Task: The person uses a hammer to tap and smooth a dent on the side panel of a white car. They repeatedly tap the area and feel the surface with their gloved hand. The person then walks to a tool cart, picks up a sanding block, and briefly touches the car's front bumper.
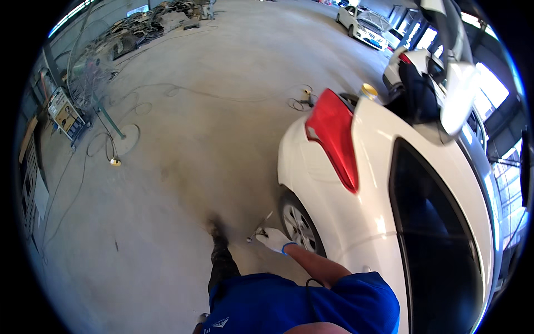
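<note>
My right hand [272, 240], in a white glove with a blue cuff, is closed around a slim metal tool [267, 218]. The tool's thin shaft sticks up past the fingers, and a small rounded end shows below them; its exact kind is too small to tell. The hand is low, just left of the rear wheel [299, 225] of a white car [367, 222]. At the lower edge, a small pale bit beside my blue shirt may be part of my left hand, but its fingers are hidden.
The car's red tail light [336, 142] and raised tailgate [460, 94] are on the right. Cables [206, 92] trail over the concrete floor. A wheeled machine [67, 117] stands at left, a heap of parts [139, 33] behind, another white car [364, 25] far right.
</note>
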Action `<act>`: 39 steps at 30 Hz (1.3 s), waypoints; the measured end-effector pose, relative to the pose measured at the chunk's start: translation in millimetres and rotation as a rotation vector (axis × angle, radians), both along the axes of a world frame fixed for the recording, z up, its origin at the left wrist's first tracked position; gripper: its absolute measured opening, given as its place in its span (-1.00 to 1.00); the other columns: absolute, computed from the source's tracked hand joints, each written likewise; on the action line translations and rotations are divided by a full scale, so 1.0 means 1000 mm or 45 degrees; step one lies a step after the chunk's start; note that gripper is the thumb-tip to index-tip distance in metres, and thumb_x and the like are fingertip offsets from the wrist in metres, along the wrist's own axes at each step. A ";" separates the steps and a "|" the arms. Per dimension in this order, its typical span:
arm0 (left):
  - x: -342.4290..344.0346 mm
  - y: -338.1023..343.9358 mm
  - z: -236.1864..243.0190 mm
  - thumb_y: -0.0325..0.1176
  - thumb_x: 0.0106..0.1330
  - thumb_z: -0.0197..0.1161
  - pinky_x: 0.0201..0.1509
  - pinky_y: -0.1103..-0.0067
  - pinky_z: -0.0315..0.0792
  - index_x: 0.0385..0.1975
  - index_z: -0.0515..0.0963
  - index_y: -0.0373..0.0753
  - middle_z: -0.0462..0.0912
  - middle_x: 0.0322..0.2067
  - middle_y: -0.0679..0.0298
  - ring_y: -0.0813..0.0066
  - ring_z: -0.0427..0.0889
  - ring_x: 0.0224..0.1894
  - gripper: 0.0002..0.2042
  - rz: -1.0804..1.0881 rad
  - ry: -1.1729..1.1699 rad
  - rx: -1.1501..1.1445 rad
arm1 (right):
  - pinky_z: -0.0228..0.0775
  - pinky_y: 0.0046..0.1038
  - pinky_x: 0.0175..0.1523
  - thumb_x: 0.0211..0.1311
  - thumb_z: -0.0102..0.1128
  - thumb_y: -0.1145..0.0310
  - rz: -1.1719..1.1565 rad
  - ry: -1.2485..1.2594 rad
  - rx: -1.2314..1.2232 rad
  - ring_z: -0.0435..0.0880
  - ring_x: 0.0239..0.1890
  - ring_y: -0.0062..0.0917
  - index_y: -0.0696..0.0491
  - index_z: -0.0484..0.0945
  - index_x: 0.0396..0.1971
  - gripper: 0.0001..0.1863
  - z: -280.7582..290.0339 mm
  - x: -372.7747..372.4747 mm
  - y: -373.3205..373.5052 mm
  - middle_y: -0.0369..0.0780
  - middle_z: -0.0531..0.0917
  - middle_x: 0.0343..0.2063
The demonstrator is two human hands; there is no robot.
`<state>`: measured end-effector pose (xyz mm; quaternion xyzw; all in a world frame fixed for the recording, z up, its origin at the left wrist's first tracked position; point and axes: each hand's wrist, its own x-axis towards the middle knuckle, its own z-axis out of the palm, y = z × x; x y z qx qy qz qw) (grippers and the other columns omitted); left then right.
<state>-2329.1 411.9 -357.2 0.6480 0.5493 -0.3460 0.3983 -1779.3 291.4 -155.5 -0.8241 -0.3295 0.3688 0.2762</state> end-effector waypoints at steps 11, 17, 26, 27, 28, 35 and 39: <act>0.305 0.413 -0.026 0.04 0.28 0.16 0.23 0.19 0.41 0.10 0.52 -0.31 0.46 0.22 -0.13 -0.07 0.50 0.21 -0.44 -0.082 -0.153 0.173 | 0.46 -0.17 0.03 0.18 0.32 0.12 -0.587 -0.214 0.172 0.65 -0.07 0.00 0.20 0.51 -0.17 -0.56 0.020 0.196 0.226 0.11 0.67 -0.23; 0.541 0.691 0.024 -0.01 0.29 0.04 0.04 0.20 0.52 -0.10 0.64 -0.22 0.66 -0.08 -0.09 -0.05 0.66 -0.03 -0.57 -0.160 -0.356 0.603 | 0.37 -0.49 -0.36 0.38 0.14 0.11 -0.595 0.158 0.091 0.51 -0.49 -0.61 0.14 0.60 -0.15 -0.64 -0.003 0.340 0.331 -0.31 0.57 -0.53; 0.785 0.718 0.104 -0.02 0.27 0.11 0.05 0.28 0.49 0.02 0.59 -0.18 0.64 0.01 0.00 -0.01 0.62 0.03 -0.56 -0.624 -0.434 0.242 | 0.33 -0.57 -0.50 0.32 0.22 0.34 -0.661 0.011 0.613 0.46 -0.53 -0.71 0.11 0.52 -0.22 -0.83 -0.092 0.598 0.455 -0.30 0.56 -0.45; 0.800 0.718 0.103 -0.01 0.28 0.12 0.08 0.26 0.48 -0.01 0.60 -0.19 0.64 0.00 -0.03 -0.01 0.61 0.04 -0.56 -0.488 -0.309 0.245 | 0.33 -0.56 -0.50 0.30 0.25 0.37 -0.557 -0.246 0.726 0.46 -0.52 -0.70 0.11 0.52 -0.22 -0.83 -0.097 0.638 0.474 -0.29 0.56 -0.43; 0.804 0.718 0.101 0.01 0.28 0.14 0.11 0.24 0.46 -0.04 0.61 -0.20 0.64 -0.01 -0.05 -0.02 0.60 0.05 -0.57 -0.356 -0.176 0.245 | 0.32 -0.54 -0.51 0.32 0.22 0.31 -0.634 -0.041 0.570 0.46 -0.54 -0.69 0.11 0.52 -0.22 -0.81 -0.079 0.667 0.496 -0.30 0.56 -0.46; 0.853 0.743 0.009 -0.03 0.38 0.05 0.06 0.24 0.51 0.05 0.54 -0.31 0.64 0.00 -0.06 0.11 0.64 0.04 -0.53 -0.291 0.097 -0.116 | 0.33 -0.52 -0.50 0.38 0.08 0.07 -0.819 0.521 -0.009 0.48 -0.60 -0.64 0.09 0.52 -0.26 -0.65 -0.045 0.908 0.631 -0.29 0.55 -0.56; 1.002 0.868 -0.010 -0.08 0.39 -0.01 0.03 0.23 0.51 -0.04 0.60 -0.29 0.68 -0.08 -0.03 0.11 0.67 -0.05 -0.58 -0.827 0.111 -0.250 | 0.39 -0.49 -0.44 0.32 0.17 0.18 -1.073 0.115 0.185 0.52 -0.55 -0.62 0.12 0.51 -0.25 -0.72 -0.071 1.001 0.648 -0.25 0.57 -0.52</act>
